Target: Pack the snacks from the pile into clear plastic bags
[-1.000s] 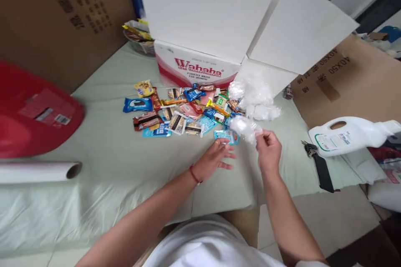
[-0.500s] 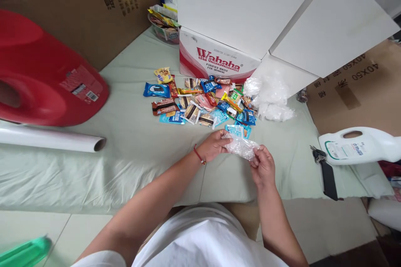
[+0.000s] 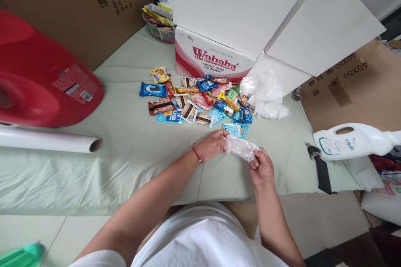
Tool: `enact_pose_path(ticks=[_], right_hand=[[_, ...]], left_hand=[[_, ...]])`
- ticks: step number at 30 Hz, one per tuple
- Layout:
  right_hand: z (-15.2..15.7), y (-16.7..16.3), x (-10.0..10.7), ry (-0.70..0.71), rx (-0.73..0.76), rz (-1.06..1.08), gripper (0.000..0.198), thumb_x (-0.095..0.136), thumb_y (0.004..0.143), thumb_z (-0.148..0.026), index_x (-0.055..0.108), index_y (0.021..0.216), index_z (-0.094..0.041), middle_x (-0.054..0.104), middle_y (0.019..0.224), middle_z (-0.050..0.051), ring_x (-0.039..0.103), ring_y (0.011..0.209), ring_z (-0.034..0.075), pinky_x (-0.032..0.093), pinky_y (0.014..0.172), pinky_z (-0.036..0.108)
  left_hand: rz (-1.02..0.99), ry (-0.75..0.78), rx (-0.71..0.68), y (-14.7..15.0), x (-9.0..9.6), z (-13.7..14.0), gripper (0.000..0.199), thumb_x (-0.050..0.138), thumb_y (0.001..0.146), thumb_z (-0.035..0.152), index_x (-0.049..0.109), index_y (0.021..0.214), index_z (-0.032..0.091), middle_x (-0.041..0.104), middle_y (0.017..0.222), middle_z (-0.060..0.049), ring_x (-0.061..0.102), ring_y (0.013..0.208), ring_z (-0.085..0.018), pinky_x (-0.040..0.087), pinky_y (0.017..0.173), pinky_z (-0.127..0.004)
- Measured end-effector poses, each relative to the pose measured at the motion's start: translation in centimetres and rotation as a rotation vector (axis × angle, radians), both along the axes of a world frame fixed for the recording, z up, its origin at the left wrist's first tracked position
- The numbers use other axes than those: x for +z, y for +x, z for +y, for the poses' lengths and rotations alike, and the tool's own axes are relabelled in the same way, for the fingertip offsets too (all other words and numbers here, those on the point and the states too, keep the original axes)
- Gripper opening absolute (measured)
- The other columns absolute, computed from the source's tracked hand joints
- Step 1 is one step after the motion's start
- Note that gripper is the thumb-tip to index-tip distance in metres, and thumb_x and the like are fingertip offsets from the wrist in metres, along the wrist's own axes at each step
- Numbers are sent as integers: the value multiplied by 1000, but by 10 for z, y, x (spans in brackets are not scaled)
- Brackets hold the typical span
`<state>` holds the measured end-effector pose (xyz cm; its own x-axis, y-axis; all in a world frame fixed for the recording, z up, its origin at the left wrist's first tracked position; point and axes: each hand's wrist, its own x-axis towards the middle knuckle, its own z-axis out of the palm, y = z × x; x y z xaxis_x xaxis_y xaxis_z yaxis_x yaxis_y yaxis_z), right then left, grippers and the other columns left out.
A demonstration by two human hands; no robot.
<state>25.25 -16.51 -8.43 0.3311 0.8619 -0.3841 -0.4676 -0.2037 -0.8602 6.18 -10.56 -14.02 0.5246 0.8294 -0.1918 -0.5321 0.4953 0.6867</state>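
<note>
A crumpled clear plastic bag (image 3: 240, 147) is stretched between my two hands, above the near part of the green-sheeted surface (image 3: 125, 175). My left hand (image 3: 215, 143) pinches its left end, and my right hand (image 3: 262, 166) grips its right end between thumb and fingers. Just beyond the bag lie light-blue snack packets (image 3: 233, 128). Behind them spreads a pile of small wrapped snacks (image 3: 203, 100) in blue, red, yellow and clear wrappers. More crumpled clear plastic bags (image 3: 269, 96) are heaped at the pile's right side.
A Wahaha carton (image 3: 213, 56) stands behind the snacks, under white boxes (image 3: 232, 4). On the left are a red jug (image 3: 46, 79) and a white roll (image 3: 46, 139). A detergent bottle (image 3: 351, 142) and keys with a black holder (image 3: 322, 173) lie right. A snack-filled tub (image 3: 159, 31) sits behind.
The whole view has shifted slightly, with the surroundings now a little further left. Both hands keep hold of the plastic bag, and its left end looks a bit more spread out.
</note>
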Motion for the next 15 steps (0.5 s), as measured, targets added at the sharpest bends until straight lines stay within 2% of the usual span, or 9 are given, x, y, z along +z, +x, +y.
enact_pose_path(ticks=[4,8,12,15], right_hand=[[-1,5,2,80,-72,-162,38,84,58,-21,47,63,-19,42,52,-11,31,42,1,24,38,14],[2,13,4,92,-113,-185,37,83,58,-21,47,64,-20,43,53,-11,30,42,1,24,37,14],[5,26,6,136,-168,-195,39,81,59,-20,43,66,-21,39,54,-12,27,42,2,23,37,14],[1,36,11,142,-66,-175,38,81,62,-24,43,68,-21,44,58,-10,27,43,3,22,37,16]], left_hand=[[81,15,-21,2,-1,-1,42,84,63,25,55,93,19,68,84,-1,69,74,-17,55,71,-31],[88,38,-69,2,-4,-1,44,87,64,27,57,95,18,69,85,-2,71,76,-18,54,70,-30],[118,46,-71,-2,-7,2,43,87,66,30,57,95,17,66,79,0,66,69,-14,51,64,-26],[120,40,-108,-5,-7,3,45,89,66,31,59,96,17,65,82,0,65,68,-13,52,64,-27]])
